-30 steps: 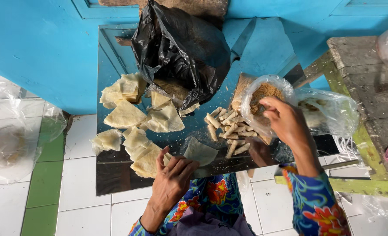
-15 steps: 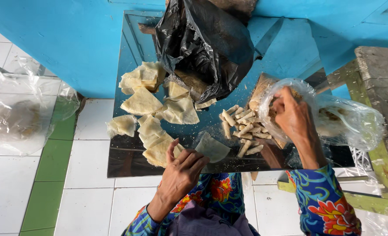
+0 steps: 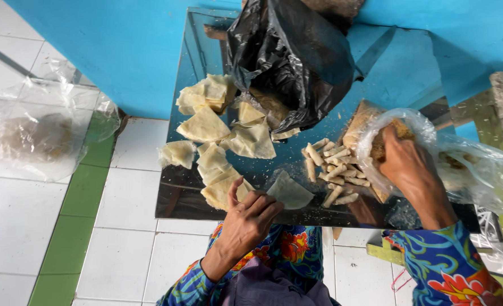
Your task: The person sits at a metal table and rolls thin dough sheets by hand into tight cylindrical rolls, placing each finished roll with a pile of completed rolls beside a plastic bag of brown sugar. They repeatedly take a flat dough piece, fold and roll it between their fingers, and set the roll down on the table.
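The left hand [image 3: 250, 214] is resting at the near edge of the mirror-topped table [image 3: 177, 192], its fingers curled and pinching the corner of a pale triangular wrapper sheet [image 3: 290, 191] that is lying flat just beside the edge. The right hand [image 3: 405, 164] is reaching into the mouth of a clear plastic bag [image 3: 478, 170] at the right edge, fingers closed over brown crumbly filling [image 3: 401, 129]; what exactly it is gripping is hidden. A pile of rolled sticks [image 3: 333, 170] is sitting between the hands, and more wrapper sheets [image 3: 217, 136] are spreading toward the left edge below a black plastic bag [image 3: 288, 62]. The sheet looks thin, so a hard pinch could tear it, and loose filling could spill onto the glossy top.
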`<state>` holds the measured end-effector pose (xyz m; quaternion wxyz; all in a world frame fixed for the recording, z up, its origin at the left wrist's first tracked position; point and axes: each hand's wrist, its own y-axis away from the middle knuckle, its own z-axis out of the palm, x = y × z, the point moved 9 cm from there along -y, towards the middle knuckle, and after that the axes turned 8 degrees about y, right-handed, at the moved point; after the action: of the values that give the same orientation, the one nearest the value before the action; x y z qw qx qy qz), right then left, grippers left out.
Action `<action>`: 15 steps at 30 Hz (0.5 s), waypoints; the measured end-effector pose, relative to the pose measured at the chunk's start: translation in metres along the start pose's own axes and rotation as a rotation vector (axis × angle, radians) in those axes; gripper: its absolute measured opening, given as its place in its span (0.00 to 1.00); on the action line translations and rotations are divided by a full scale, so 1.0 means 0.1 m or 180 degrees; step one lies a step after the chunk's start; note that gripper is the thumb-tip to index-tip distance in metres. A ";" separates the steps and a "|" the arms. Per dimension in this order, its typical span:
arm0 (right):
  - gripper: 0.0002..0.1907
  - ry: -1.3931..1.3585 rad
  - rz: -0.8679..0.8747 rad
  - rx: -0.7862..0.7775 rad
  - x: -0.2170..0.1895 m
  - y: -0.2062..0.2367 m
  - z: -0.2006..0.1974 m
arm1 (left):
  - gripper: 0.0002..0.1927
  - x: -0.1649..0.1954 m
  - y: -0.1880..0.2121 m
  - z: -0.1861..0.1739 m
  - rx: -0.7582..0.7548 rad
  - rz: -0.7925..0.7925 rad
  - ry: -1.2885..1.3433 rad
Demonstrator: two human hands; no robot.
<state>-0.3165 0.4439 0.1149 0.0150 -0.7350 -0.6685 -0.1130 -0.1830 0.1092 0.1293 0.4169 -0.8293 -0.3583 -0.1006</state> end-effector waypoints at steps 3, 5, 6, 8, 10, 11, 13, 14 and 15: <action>0.28 -0.0438 0.0072 0.0290 0.16 0.04 -0.11 | 0.12 -0.01 0.04 -0.01 -0.0023 -0.0023 -0.0006; 0.23 -0.1156 0.0046 0.0517 0.23 0.13 -0.22 | 0.14 -0.01 0.07 -0.01 -0.0055 -0.0059 -0.0031; 0.19 -0.1592 0.0018 0.0594 0.27 0.19 -0.29 | 0.14 -0.01 0.08 0.00 -0.0055 -0.0063 -0.0042; 0.13 -0.2201 -0.0368 0.0699 0.11 0.34 -0.43 | 0.15 -0.01 0.10 0.01 -0.0068 -0.0059 -0.0062; 0.08 -0.2521 -0.1118 0.0773 -0.29 0.56 -0.57 | 0.15 0.00 0.11 0.01 -0.0054 -0.0070 -0.0102; 0.09 -0.3073 -0.1304 0.0434 -0.59 0.61 -0.49 | 0.15 0.01 0.12 0.02 -0.0052 -0.0071 -0.0120; 0.10 -0.3300 -0.1416 0.0031 -1.21 0.75 -0.28 | 0.16 0.02 0.13 0.02 -0.0071 -0.0095 -0.0140; 0.08 -0.3194 -0.1707 0.0338 -1.49 0.85 -0.29 | 0.16 0.02 0.14 0.02 -0.0073 -0.0111 -0.0158; 0.07 -0.3073 -0.2004 0.0651 -1.72 0.95 -0.31 | 0.15 0.02 0.14 0.01 -0.0045 -0.0126 -0.0165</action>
<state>-0.2411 0.2599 0.1258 -0.2547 -0.4641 -0.7933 0.3007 -0.1723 0.1054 0.1204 0.3995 -0.8273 -0.3847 -0.0899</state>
